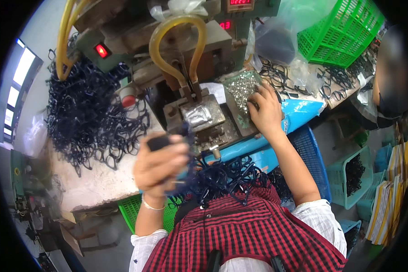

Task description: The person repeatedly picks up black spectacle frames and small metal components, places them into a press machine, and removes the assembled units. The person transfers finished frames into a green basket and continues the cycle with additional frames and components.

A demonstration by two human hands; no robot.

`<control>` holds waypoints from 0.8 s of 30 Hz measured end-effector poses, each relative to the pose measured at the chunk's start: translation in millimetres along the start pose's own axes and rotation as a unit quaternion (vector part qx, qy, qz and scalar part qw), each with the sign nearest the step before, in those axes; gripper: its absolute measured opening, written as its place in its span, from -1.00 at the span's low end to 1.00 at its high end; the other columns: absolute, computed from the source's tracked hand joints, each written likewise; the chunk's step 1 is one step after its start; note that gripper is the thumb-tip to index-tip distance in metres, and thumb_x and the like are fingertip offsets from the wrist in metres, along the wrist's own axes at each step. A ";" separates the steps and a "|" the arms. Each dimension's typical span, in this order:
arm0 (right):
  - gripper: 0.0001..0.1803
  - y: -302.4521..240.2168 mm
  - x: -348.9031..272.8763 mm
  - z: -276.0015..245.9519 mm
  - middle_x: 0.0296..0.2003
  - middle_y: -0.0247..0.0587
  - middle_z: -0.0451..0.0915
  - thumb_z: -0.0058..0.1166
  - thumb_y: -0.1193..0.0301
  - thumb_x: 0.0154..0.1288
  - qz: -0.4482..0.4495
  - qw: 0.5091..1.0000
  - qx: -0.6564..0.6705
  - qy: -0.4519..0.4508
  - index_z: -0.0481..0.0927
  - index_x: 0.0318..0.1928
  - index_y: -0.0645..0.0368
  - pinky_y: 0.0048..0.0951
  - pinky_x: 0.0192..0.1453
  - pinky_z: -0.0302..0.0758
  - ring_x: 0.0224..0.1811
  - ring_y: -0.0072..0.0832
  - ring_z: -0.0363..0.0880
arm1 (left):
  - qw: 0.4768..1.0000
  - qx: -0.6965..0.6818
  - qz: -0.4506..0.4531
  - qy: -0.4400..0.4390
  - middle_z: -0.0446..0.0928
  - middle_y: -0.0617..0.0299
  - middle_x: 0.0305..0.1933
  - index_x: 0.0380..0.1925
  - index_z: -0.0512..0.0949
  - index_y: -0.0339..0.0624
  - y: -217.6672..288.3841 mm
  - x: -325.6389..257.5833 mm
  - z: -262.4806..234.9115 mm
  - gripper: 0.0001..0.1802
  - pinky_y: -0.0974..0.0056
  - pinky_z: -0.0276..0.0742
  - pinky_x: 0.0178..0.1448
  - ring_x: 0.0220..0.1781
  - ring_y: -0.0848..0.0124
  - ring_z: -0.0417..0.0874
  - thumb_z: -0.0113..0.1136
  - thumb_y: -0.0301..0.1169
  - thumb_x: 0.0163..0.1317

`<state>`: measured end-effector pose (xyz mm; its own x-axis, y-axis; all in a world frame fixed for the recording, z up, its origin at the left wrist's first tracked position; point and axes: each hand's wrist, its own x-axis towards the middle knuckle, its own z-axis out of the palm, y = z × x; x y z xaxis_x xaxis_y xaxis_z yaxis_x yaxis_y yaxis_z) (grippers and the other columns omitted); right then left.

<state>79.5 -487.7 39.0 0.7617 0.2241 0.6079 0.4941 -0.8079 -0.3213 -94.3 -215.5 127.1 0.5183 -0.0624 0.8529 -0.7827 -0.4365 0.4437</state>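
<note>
While the left hand [161,165] is curled shut around a dark frame [158,143], raised just in front of the press [186,68], the right hand [264,109] lies spread, fingers down, on a tray of small silvery parts [240,88] beside the machine. A yellow hose [174,43] loops over the press head, and below it sits a metal block [199,115] close to the left hand's knuckles. A big heap of dark frames [90,113] covers the bench to the left. More frames [226,174] are piled in the lap, against the blue basket [313,154]. A green basket [340,29] stands tilted at the far right, with loose frames [335,79] under it. Clear bags [276,41] crowd the space behind the tray.
</note>
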 end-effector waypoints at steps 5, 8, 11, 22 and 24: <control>-0.87 -1.9 18.4 -2.1 0.01 -0.02 0.70 0.36 0.45 0.09 0.067 0.992 0.106 -0.003 0.75 -0.31 0.17 -0.16 0.21 0.55 0.17 -0.06 0.61 | 0.979 0.130 0.054 -0.146 0.73 0.25 0.06 -0.15 0.80 0.00 -14.5 9.1 15.9 -0.62 -0.18 0.50 0.34 -0.02 0.17 0.73 0.24 -0.42 -0.02; -0.88 5.7 4.5 6.6 -0.08 -0.03 0.73 0.34 0.45 0.14 0.064 0.987 0.139 0.046 0.76 -0.29 0.20 -0.17 0.17 0.57 0.03 -0.07 0.67 | 0.973 0.122 0.047 -0.189 0.74 0.24 0.06 -0.16 0.80 -0.02 -11.9 12.6 11.9 -0.64 -0.20 0.49 0.35 -0.05 0.17 0.72 0.24 -0.40 -0.01; -0.83 3.9 14.6 2.3 -0.13 -0.01 0.74 0.28 0.47 0.25 0.069 0.981 0.177 0.034 0.75 -0.15 0.22 -0.29 0.10 0.59 -0.01 -0.13 0.71 | 0.974 0.115 0.036 -0.192 0.75 0.20 0.00 -0.22 0.78 -0.06 -11.8 14.1 10.4 -0.69 -0.22 0.45 0.39 -0.05 0.14 0.73 0.34 -0.43 -0.04; -0.81 -8.7 10.4 -4.8 -0.29 -0.13 0.76 0.26 0.43 0.17 0.144 0.929 0.333 0.072 0.73 -0.19 0.20 -0.36 -0.05 0.61 -0.20 -0.32 0.76 | 0.921 0.107 0.114 -0.357 0.67 0.11 0.14 0.04 0.70 -0.19 120.1 91.5 -14.2 -0.64 0.09 0.56 0.29 0.03 0.23 0.72 0.18 -0.50 0.24; -0.81 -19.4 14.1 -9.1 -0.29 -0.14 0.76 0.25 0.44 0.18 0.135 0.931 0.334 0.064 0.73 -0.19 0.21 -0.38 -0.03 0.62 -0.19 -0.34 0.76 | 0.910 0.096 0.128 -0.383 0.67 0.11 0.14 0.05 0.69 -0.20 120.4 95.2 -5.4 -0.65 0.11 0.56 0.28 0.04 0.24 0.72 0.17 -0.49 0.26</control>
<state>76.9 -473.8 60.5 0.8604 -0.0398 0.5081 0.4754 -0.2967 -0.8282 -141.1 -269.2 263.2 0.4737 -0.7588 0.4470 -0.8747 -0.4644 0.1387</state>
